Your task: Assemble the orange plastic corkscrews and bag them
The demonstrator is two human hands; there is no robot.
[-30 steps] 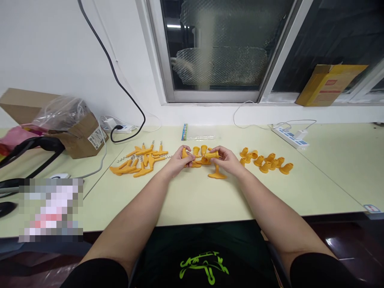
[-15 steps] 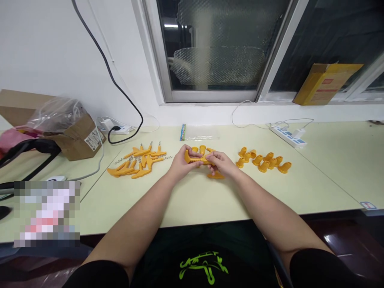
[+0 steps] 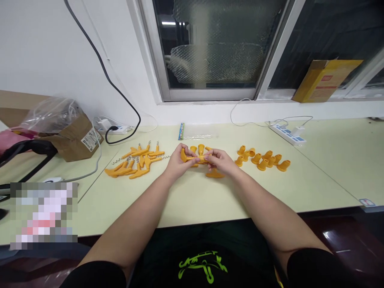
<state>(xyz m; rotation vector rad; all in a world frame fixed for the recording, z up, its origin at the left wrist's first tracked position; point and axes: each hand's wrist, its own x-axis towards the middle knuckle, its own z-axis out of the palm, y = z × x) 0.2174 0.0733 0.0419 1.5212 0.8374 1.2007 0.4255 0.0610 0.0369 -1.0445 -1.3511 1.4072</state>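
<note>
My left hand [image 3: 178, 159] and my right hand [image 3: 220, 161] meet above the table, both fingers closed around one orange plastic T-handle [image 3: 195, 159] held level between them. Just behind the hands, several orange bell-shaped caps [image 3: 201, 149] stand upright, partly hidden. Another orange T-handle [image 3: 215, 174] lies flat below my right hand. To the left lies a heap of orange T-handles with metal corkscrew spirals [image 3: 135, 164]. To the right stands a group of orange bell-shaped caps [image 3: 262, 161].
A cream table [image 3: 192, 200] runs along a white wall under a window. A power strip [image 3: 288, 136] lies at the back right. A cardboard box with a plastic bag [image 3: 72, 140] sits at the left, beside a black cable [image 3: 120, 120]. A blurred patch covers the front left.
My hands have closed in on the long orange handle, and both now grip it. The view has tilted slightly, and the table items sit a little lower and further left.
</note>
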